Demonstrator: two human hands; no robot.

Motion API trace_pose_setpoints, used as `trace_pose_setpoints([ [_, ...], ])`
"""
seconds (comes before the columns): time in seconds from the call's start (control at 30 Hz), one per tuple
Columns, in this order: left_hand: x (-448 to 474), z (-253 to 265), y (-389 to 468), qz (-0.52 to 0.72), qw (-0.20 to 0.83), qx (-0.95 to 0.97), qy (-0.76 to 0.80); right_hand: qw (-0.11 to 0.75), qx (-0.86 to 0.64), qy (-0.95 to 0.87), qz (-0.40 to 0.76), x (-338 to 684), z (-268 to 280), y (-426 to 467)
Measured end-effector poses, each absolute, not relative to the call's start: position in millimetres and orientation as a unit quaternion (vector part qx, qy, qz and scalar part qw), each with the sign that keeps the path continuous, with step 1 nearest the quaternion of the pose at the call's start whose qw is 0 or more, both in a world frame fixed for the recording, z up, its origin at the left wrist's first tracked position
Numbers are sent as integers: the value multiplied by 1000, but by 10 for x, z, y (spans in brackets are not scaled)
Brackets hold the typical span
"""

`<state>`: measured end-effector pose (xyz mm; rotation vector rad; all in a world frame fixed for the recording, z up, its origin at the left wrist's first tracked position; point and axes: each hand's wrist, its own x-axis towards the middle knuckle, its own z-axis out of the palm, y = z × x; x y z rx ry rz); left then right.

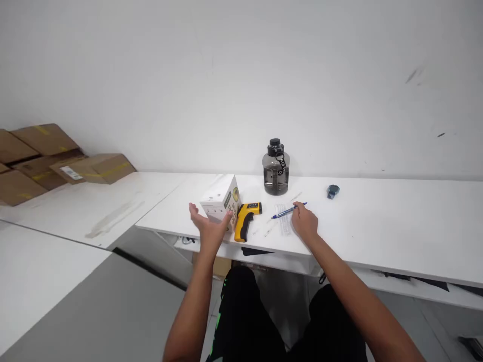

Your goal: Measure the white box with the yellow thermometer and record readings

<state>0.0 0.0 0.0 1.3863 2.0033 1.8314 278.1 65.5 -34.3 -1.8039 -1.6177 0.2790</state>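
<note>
My left hand [210,226] is spread at the near side of a white printed box [219,197], thumb and fingers apart. Whether it touches the box I cannot tell. Just right of the box lies a yellow and black infrared thermometer gun [246,221]. My right hand [305,221] is closed at the fingertips on a blue pen [284,212], low over the white table. Beneath the pen is a clear strip with faint markings [284,227], partly covered by it.
A dark translucent water jug [276,176] stands upright behind, near the wall. To its right is a small teal wristwatch-like object [332,191]. Brown cardboard boxes [105,168] are stacked at far left. The white table's front edge [377,266] runs above a lower shelf.
</note>
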Motion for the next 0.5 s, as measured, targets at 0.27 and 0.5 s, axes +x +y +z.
trace_pose_setpoints([
  [0.27, 129, -271, 201, 570, 52, 394, 719, 216, -743, -621, 126, 2787, -227, 621],
  [0.5, 105, -277, 204, 559, 30, 401, 725, 157, -719, -670, 99, 2769, -261, 659],
])
